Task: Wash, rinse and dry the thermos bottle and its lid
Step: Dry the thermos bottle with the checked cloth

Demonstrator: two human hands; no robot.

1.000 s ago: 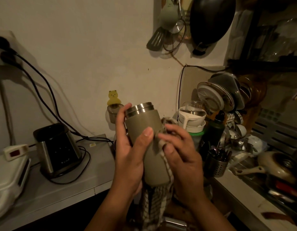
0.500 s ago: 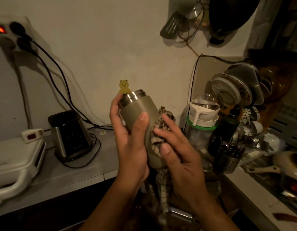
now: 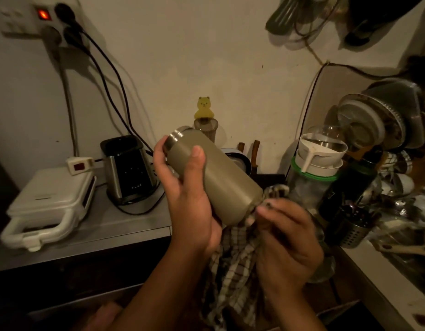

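- A person's left hand (image 3: 190, 199) grips the olive thermos bottle (image 3: 213, 175) in mid-air above the gap between the steel counter (image 3: 125, 225) and the sink side, thumb laid across the front of the body, fingers curled round behind near the steel rim.
- The bottle lies tilted: its long axis runs from the steel mouth at upper left, toward the wall, down to the base at lower right, toward the other hand.
- The right hand (image 3: 285, 237) sits just below and right of that base, fingers curled and bunching a checked cloth (image 3: 233, 271) against the bottom edge; the cloth hangs down between the two wrists.
- The base is the end nearer the right hand, the mouth the end nearer the left, so drying the bottom appears to be the step in hand, with the cloth hand better placed to work it.
- The bottle's mouth is open; its lid cannot be told apart among the crowded dishes (image 3: 378, 130) at right.
- A likely next move: wiping round the base or up the body along that slanted axis while the left hand turns the bottle.
- Behind stand a black-and-steel appliance (image 3: 127, 168) and a white sandwich press (image 3: 49, 206).
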